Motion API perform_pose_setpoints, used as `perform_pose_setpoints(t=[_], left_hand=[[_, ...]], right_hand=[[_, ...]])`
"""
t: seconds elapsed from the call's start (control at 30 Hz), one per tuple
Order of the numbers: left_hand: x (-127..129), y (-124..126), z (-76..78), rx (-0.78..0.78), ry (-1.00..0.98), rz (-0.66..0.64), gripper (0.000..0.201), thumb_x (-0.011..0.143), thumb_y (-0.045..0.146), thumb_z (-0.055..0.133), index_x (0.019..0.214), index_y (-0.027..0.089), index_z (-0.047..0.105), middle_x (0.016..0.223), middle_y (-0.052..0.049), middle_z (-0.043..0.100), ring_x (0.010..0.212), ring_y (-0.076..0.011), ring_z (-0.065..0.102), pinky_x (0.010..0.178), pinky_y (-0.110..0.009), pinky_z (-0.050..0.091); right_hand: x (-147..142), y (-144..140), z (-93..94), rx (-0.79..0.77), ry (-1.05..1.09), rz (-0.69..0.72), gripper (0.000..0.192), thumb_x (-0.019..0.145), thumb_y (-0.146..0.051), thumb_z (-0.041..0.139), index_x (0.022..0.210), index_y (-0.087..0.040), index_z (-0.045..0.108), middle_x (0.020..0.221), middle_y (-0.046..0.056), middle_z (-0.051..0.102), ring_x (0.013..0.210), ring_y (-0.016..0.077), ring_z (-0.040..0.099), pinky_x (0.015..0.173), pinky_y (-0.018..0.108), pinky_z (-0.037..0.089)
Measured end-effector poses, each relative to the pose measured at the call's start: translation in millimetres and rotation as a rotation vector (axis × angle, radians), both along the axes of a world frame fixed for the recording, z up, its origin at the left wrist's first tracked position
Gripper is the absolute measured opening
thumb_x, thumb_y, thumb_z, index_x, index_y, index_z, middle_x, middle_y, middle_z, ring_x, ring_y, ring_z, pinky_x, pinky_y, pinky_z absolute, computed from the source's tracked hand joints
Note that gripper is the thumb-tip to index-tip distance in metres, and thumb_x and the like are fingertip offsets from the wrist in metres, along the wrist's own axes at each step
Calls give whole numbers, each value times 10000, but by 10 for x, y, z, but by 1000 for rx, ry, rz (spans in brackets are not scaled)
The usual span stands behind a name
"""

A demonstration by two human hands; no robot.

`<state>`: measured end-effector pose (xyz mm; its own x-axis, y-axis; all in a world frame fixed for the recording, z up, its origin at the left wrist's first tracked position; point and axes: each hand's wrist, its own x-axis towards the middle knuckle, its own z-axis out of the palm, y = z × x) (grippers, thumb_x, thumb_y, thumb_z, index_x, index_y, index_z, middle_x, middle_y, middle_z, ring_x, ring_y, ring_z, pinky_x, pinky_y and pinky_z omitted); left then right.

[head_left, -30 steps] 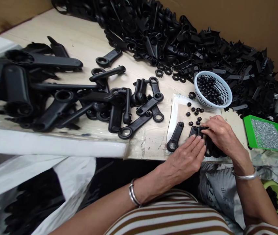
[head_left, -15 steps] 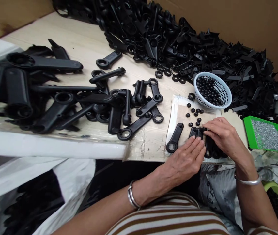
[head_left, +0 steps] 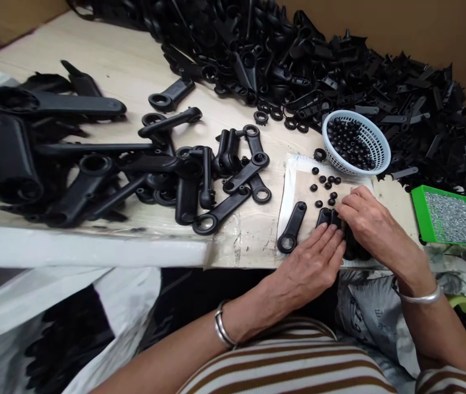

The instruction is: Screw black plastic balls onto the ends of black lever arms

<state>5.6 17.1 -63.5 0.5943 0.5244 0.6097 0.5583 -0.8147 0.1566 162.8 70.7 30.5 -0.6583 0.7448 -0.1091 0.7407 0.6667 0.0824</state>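
Observation:
My left hand (head_left: 313,264) lies flat with its fingertips pressing down on black plastic handle parts (head_left: 326,216) lined up at the table's near edge. My right hand (head_left: 366,220) rests on the same row, its fingertips pinched at the parts' top ends. Whether it holds a small cap I cannot tell. One more black handle part (head_left: 292,227) lies alone just left of my hands. Several small black caps (head_left: 324,186) are scattered on a pale sheet (head_left: 291,185) beyond my fingers.
A white mesh basket (head_left: 381,146) of black caps stands behind the sheet. A green tray (head_left: 421,210) of small metal pieces sits at the right. Loose black handles (head_left: 200,180) cover the table's left and middle. A big heap of black parts (head_left: 319,60) fills the back.
Both hands stay on the row of handle parts. My right hand's fingertips have shifted a little farther up the parts. The view has moved slightly.

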Motion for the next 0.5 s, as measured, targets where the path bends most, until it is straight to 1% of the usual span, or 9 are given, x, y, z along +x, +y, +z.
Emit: perform_pose_setpoints(t=[0.03, 0.1, 0.17, 0.2, 0.27, 0.37, 0.43, 0.5], left_hand=[[4, 0, -6, 4, -4, 5, 278, 945, 127, 499, 1172, 27, 623, 1253, -178, 653, 1214, -270, 608, 1082, -408, 458], [10, 1, -14, 16, -12, 9, 264, 937, 143, 539, 1161, 32, 623, 1243, -178, 659, 1201, -271, 617, 1076, -412, 464], [14, 2, -19, 27, -13, 6, 264, 931, 148, 557, 1162, 37, 620, 1247, -174, 658, 1199, -266, 619, 1078, -410, 462], [15, 2, -22, 31, -12, 5, 266, 930, 149, 562, 1165, 38, 617, 1252, -174, 656, 1202, -265, 617, 1082, -408, 458], [19, -2, -33, 36, -1, 5, 275, 927, 153, 568, 1173, 37, 611, 1265, -178, 647, 1210, -266, 612, 1088, -411, 449], [32, -18, -63, 44, 34, 11, 292, 931, 149, 553, 1192, 25, 594, 1282, -202, 629, 1234, -277, 592, 1100, -433, 424], [45, -32, -82, 56, 55, 18, 302, 932, 148, 539, 1202, 21, 587, 1288, -210, 623, 1245, -284, 583, 1109, -449, 403], [52, -46, -86, 71, 62, 32, 307, 931, 158, 542, 1203, 23, 588, 1289, -211, 622, 1246, -290, 582, 1110, -453, 397]], right_hand=[[49, 17, -18, -23, 65, 3, 149, 917, -120, 496, 905, -155, 641, 890, 107, 637, 935, 253, 525, 831, 391, 489], [181, 54, -43, -63, 231, -21, 175, 939, -197, 513, 1033, -170, 658, 949, 94, 679, 957, 234, 570, 842, 381, 509], [333, 94, -51, -43, 368, -107, 248, 949, -243, 517, 1151, -183, 647, 1037, 95, 706, 983, 218, 618, 862, 379, 527], [404, 117, -52, -7, 403, -161, 265, 948, -246, 519, 1171, -184, 649, 1061, 99, 713, 984, 214, 637, 868, 383, 532], [514, 171, -59, 64, 398, -237, 256, 943, -229, 516, 1132, -184, 683, 1055, 102, 729, 973, 219, 663, 872, 396, 536], [556, 270, -89, 72, 343, -223, 262, 940, -200, 493, 1083, -191, 712, 1054, 95, 740, 995, 225, 671, 898, 410, 529], [505, 338, -112, 50, 305, -193, 297, 946, -191, 464, 1134, -193, 695, 1108, 97, 731, 1028, 225, 666, 915, 402, 520], [417, 399, -128, 38, 221, -193, 341, 954, -191, 431, 1211, -198, 655, 1135, 105, 722, 1019, 233, 671, 876, 383, 520]])
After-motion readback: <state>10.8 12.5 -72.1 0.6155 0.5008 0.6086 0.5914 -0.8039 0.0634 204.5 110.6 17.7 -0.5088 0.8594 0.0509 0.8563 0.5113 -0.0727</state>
